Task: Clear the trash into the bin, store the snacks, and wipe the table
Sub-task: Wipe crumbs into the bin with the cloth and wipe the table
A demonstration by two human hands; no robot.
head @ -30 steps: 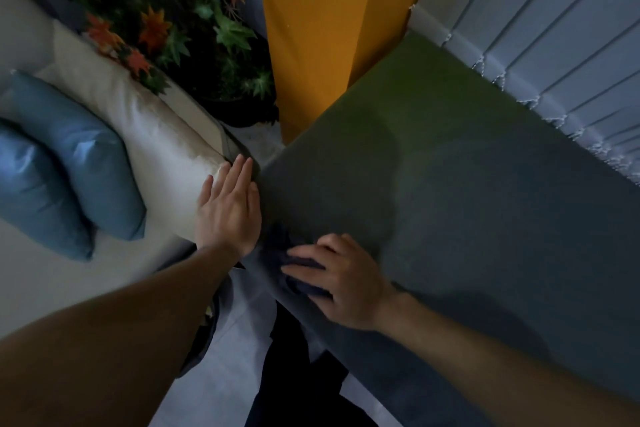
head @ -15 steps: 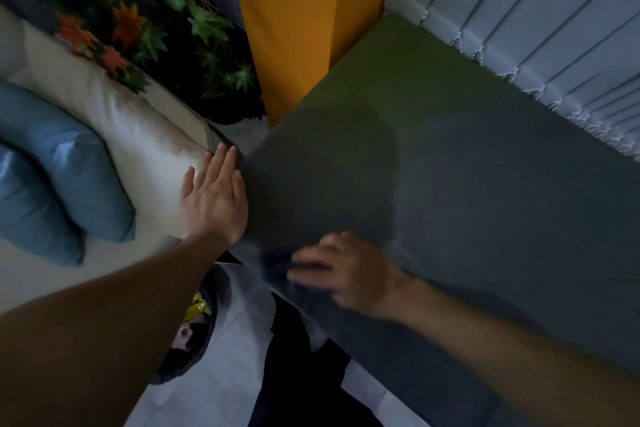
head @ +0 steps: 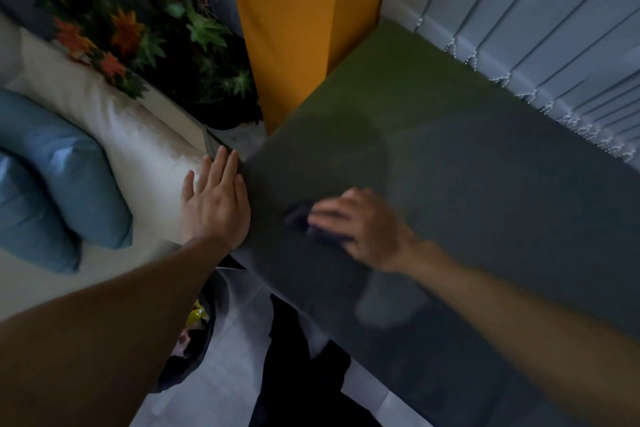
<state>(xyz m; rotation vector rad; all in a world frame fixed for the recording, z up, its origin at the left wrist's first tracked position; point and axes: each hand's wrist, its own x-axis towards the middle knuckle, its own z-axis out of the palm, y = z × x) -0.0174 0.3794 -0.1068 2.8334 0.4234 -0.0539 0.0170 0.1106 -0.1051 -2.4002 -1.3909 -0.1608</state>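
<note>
The cloth point(head: 311, 224) lies bunched on the table point(head: 485, 184) near one corner, under the right hand point(head: 367, 232). Blur hides whether the fingers clamp it. The left hand point(head: 214, 204) rests flat, fingers straight, on the sofa point(head: 138, 149). The cloth is likely soft and light: press from above.

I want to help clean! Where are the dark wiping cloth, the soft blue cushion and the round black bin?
Dark wiping cloth point(head: 304, 218): head view, its crumpled left end.
Soft blue cushion point(head: 59, 184): head view, middle of its top.
Round black bin point(head: 210, 336): head view, its right rim.
</note>
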